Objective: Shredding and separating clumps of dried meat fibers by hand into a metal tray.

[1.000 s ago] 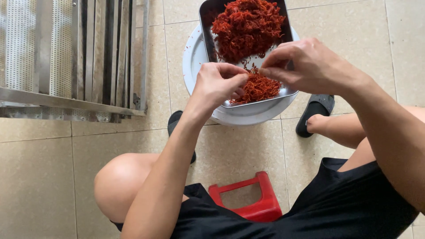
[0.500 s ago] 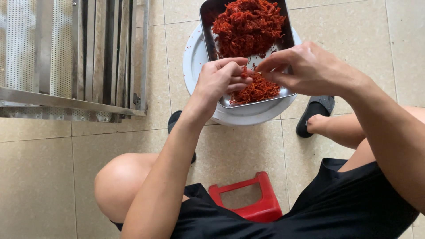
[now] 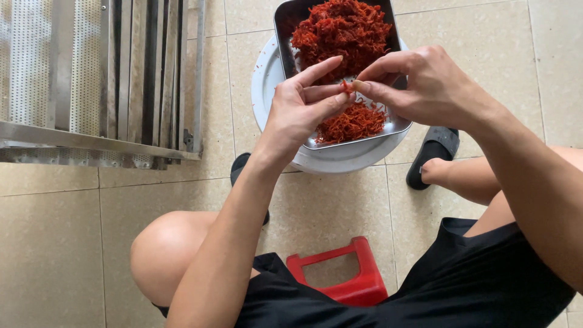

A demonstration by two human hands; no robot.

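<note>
Both hands have lifted off the pile since half a second ago: left hand [image 3: 303,106] and right hand [image 3: 425,85] now pinch one small red strand [image 3: 347,87] between fingertips, above the steel tray [image 3: 285,24]. Such a light pinch could probably snap it or drop it onto the floor tiles [image 3: 79,243].

A food-preparation area is suggested: perforated metal trays [image 3: 91,79] are stacked on a tiled floor [image 3: 61,243], beside a low red stool [image 3: 346,276].

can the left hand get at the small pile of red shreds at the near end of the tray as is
Probably yes: the left hand hovers just above that pile, nothing between them, though its fingertips pinch a red piece.
</note>
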